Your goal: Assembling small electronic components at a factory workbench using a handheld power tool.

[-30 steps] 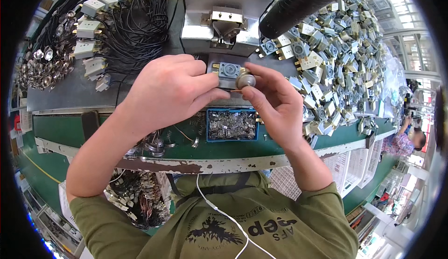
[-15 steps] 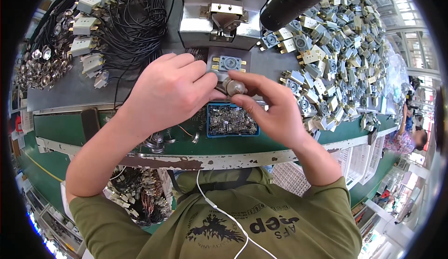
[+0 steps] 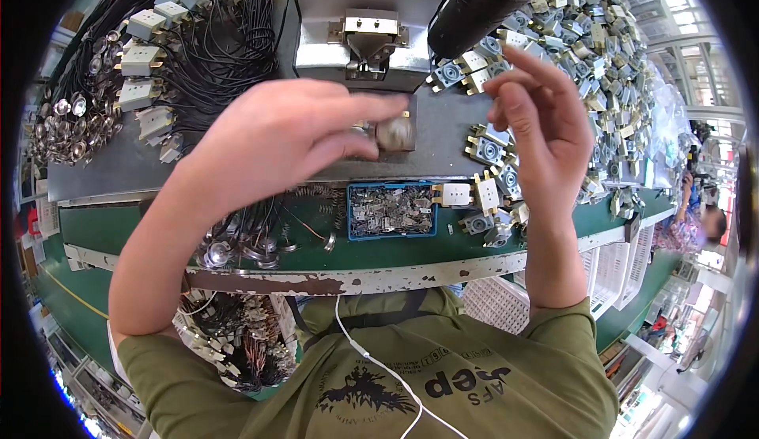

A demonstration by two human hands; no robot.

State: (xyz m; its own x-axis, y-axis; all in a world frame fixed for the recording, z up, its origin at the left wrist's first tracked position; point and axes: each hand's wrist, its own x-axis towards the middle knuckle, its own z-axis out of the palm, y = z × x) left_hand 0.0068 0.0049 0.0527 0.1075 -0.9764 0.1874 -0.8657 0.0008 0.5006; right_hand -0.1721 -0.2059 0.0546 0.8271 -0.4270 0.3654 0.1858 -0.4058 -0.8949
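Black wires (image 3: 217, 67) are heaped, the left hand (image 3: 288, 127) is held, thumb and fingers apart, beside a blurred round cap (image 3: 395, 134) in front of the machine (image 3: 371, 24), and the right hand (image 3: 551, 127) is raised, fingers parted, near piled grey switches (image 3: 613, 83).

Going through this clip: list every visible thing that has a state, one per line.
Left hand: thumb and fingers parted, blurred
Right hand: raised, fingers partly curled, nothing seen in it
Round metal piece: blurred, beside left fingertips; held or loose unclear
Blue tray: filled with small metal parts
Right-hand blocks: heaped, facing various ways
Black wires: bundled, curving
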